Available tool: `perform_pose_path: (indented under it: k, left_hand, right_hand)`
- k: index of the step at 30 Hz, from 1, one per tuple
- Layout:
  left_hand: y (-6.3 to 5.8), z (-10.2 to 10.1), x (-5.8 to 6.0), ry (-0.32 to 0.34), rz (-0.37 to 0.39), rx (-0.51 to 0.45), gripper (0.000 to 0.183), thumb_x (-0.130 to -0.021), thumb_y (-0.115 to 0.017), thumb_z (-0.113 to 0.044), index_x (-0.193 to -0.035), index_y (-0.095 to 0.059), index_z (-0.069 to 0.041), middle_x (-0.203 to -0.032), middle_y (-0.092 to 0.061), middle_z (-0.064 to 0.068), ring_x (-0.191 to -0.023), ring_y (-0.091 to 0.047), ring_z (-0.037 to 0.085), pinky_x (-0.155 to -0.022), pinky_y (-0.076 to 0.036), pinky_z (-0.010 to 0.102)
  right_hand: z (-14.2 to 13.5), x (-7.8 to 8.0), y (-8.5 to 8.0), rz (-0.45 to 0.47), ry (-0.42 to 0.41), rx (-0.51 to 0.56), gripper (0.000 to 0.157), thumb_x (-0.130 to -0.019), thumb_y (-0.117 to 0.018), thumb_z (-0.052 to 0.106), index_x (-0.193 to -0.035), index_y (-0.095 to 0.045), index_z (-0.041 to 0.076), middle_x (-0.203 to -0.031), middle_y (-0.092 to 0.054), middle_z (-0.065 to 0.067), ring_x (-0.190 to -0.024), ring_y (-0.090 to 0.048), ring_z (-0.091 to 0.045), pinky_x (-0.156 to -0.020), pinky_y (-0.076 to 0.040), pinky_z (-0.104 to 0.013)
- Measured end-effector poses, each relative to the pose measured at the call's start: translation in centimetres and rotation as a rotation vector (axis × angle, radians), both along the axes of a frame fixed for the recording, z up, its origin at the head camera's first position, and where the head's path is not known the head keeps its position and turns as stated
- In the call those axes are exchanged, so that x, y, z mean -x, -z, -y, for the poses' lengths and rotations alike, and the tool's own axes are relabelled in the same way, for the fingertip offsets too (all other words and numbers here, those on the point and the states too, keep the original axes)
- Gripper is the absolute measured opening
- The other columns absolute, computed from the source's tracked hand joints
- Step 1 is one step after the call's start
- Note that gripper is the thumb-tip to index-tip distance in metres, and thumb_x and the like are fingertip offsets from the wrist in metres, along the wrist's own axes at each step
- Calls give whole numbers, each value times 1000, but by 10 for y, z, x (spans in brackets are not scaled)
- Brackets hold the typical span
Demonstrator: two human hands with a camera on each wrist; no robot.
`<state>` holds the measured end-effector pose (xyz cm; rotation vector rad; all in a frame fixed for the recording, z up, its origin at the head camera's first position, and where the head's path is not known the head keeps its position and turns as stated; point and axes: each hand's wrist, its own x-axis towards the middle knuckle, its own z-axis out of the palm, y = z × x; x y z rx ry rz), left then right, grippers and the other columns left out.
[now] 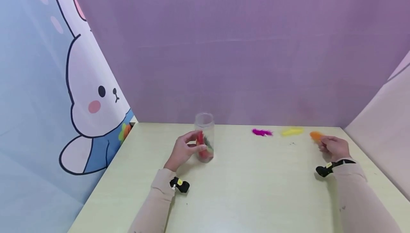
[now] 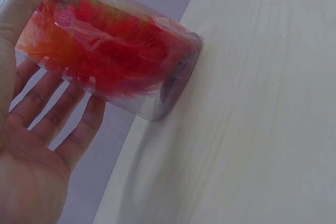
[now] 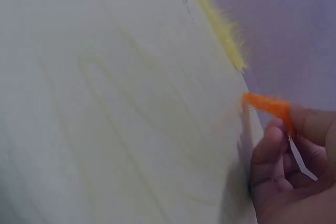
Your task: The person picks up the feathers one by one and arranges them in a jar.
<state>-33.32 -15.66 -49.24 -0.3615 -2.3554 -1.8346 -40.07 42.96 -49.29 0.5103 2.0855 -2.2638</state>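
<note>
My left hand (image 1: 185,149) holds a clear plastic jar (image 1: 208,132) that stands upright on the table. The thumb lies on one side of the jar and the fingers spread along the other. In the left wrist view, red and orange feathers (image 2: 110,40) show through its wall, with some green above them. At the right, my right hand (image 1: 335,147) pinches an orange feather (image 1: 315,135) between thumb and fingers. The feather's free end points left, close over the table, and its quill end (image 3: 302,162) shows below the thumb in the right wrist view.
A yellow feather (image 1: 292,131) and a magenta feather (image 1: 262,132) lie near the back edge of the pale table (image 1: 250,190), between the two hands. A purple cloth (image 1: 240,55) rises behind the table. A rabbit-print cloth (image 1: 86,119) hangs at the left.
</note>
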Motion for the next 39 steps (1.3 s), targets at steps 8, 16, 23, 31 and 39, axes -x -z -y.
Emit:
perform_pose_path:
  k: [8,16,23,31,39]
  left_hand:
    - [3,-5,1,9,3,-1,67,-78,-90,-31,-138,-64,-14,-124,-71,4,-117,-65,21,-95,-61,35]
    - [1,-8,-2,6,0,-9,63,-79,-90,-27,-136,-66,-19,-125,-72,5,-117,-65,20,-94,-61,34]
    - [1,-7,-1,2,0,3,69,-79,-90,-29,-140,-62,-10,-125,-71,4,-117,-65,21,-97,-60,39]
    - [2,-7,1,-12,6,4,65,-78,-90,-31,-137,-66,-18,-125,-71,4,-118,-65,22,-97,-60,41]
    - [3,-7,0,-9,1,-1,66,-79,-90,-30,-138,-65,-15,-125,-71,5,-117,-65,21,-96,-61,37]
  right_hand:
    - [4,0,-10,-135,-114,-407,15,-103,-59,19,-92,-69,23,-75,-65,26,-72,-66,7,-69,-58,-13]
    - [13,-6,-33,-278,-187,-633,35,-104,-58,24,-114,-65,-9,-79,-62,33,-73,-63,10,-68,-57,-14]
    - [30,-13,-54,-269,-197,-791,48,-106,-54,31,-127,-60,-12,-91,-70,14,-75,-60,10,-67,-54,-16]
    - [55,-23,-77,-323,-197,-845,39,-104,-59,31,-119,-65,-4,-86,-71,17,-73,-60,10,-65,-52,-17]
    - [83,-30,-98,-347,-216,-884,37,-103,-62,31,-120,-66,-2,-104,-77,-13,-75,-60,9,-67,-54,-15]
